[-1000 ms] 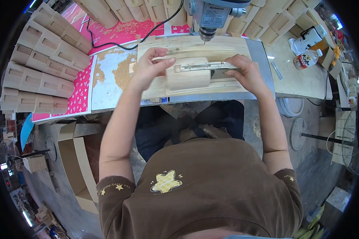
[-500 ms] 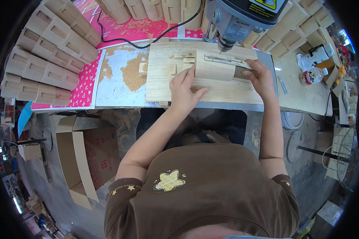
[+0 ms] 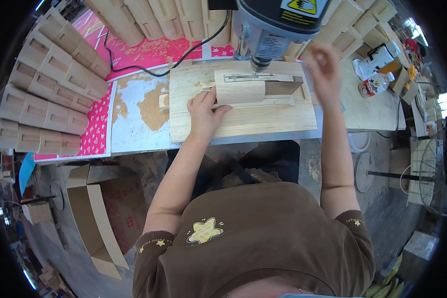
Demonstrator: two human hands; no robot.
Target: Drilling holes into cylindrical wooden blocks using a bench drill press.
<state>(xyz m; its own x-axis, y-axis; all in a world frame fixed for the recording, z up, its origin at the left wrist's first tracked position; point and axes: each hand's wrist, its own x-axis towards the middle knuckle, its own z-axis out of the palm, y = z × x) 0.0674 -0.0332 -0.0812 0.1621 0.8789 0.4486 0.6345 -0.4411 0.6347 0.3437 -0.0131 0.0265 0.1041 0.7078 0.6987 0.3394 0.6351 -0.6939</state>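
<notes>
My left hand [image 3: 203,110] presses flat on a pale wooden block [image 3: 239,90] that lies on a light wooden jig board [image 3: 243,119] under the drill press head [image 3: 278,22]. The drill bit [image 3: 258,67] hangs just above the block's far edge. My right hand [image 3: 323,62] is raised in the air to the right of the drill press, fingers apart, holding nothing; it looks blurred.
Rows of stacked wooden blocks [image 3: 44,94] fill the left and back of the bench. Sawdust [image 3: 151,107] lies on a pink patterned sheet [image 3: 92,134]. A black cable [image 3: 149,69] runs behind the board. Bottles [image 3: 377,74] stand at right. An open cardboard box [image 3: 99,218] sits on the floor.
My right hand has let go of the block's right end and lifted up toward the drill press. My left hand has slid up onto the block's left end.
</notes>
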